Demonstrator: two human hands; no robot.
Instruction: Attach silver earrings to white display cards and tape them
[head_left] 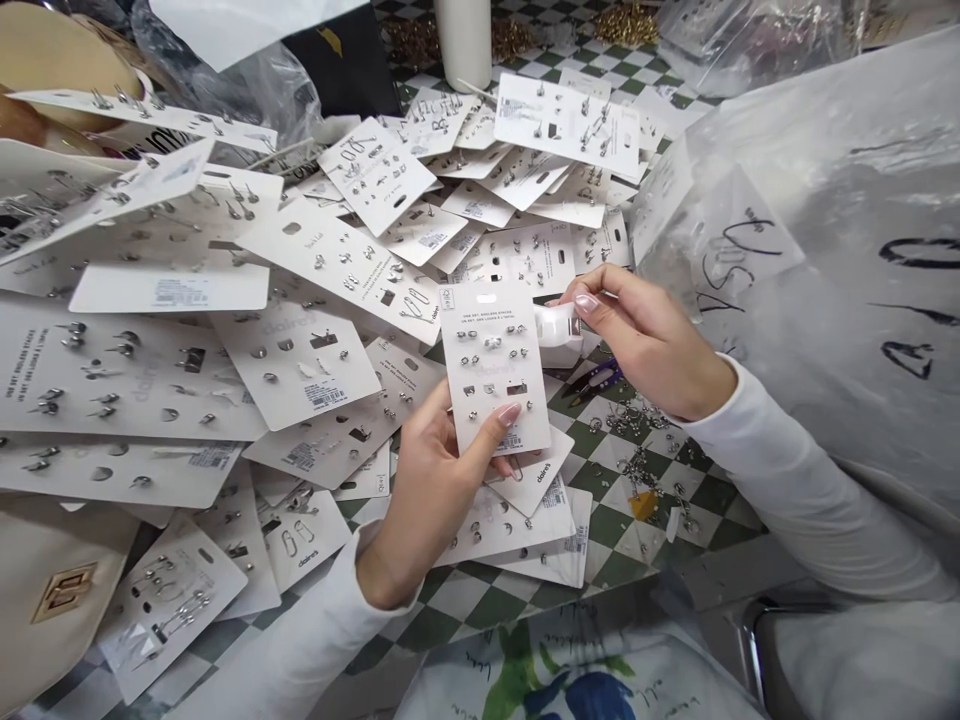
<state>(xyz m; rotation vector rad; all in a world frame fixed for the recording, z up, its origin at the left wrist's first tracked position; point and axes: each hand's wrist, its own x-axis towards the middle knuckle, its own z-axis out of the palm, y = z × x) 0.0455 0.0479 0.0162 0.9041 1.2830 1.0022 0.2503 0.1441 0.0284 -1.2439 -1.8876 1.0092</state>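
In the middle of the view my left hand (442, 470) holds a white earring card (495, 380) upright, thumb on its lower front. Rows of small silver studs show on the card's face. Just right of the card, my right hand (645, 340) is closed, thumb and forefinger pinched at the edge of a small white tape dispenser (559, 330). The card partly covers the dispenser, and whether tape is between the fingertips is hard to see. Dark-handled snips (596, 381) lie below the right hand, near a scatter of loose silver jewellery pieces (645, 450).
Piled earring cards (127, 370) cover the left and back of the checkered tabletop (630, 540). A large plastic bag with black writing (840, 220) stands at right. A beige bag (60, 580) sits at lower left, and a white cylinder (463, 45) at the back.
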